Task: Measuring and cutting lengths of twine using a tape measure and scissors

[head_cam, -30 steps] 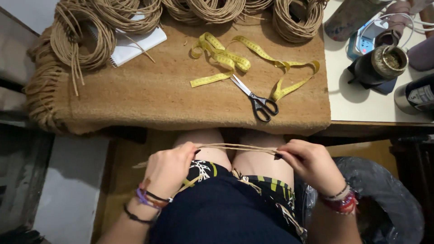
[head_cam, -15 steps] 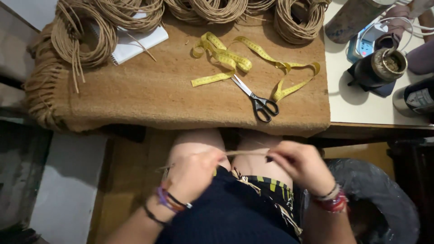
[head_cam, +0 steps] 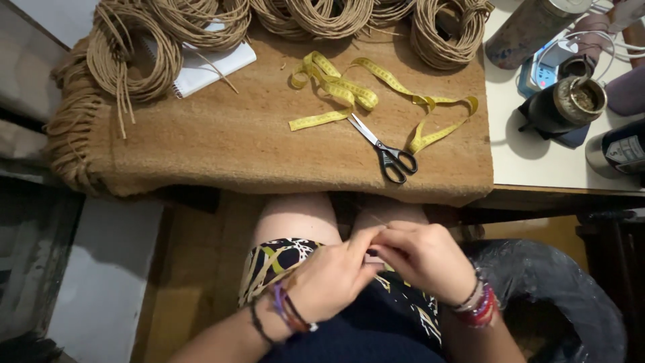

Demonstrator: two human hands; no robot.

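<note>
While the person sits with bare knees under the table edge, the left hand (head_cam: 332, 279) and right hand (head_cam: 423, 259) meet over the lap, fingertips touching one another. Both hands are closed in a pinch on a thin strand of tan cord (head_cam: 373, 216), only a short length of which shows above the fingers; it is probably the same cord as the coils, though the strand is too fine to tell. Bracelets circle both wrists. On the table, a brown woven mat (head_cam: 222, 144) bears several coils of cord (head_cam: 134, 54) along its far edge, a white notebook (head_cam: 215, 60), a yellow measuring tape (head_cam: 336, 91) lying in loose loops, and black-handled scissors (head_cam: 386, 151) just beside the tape. To the right stands a dark cup (head_cam: 561, 107).
</note>
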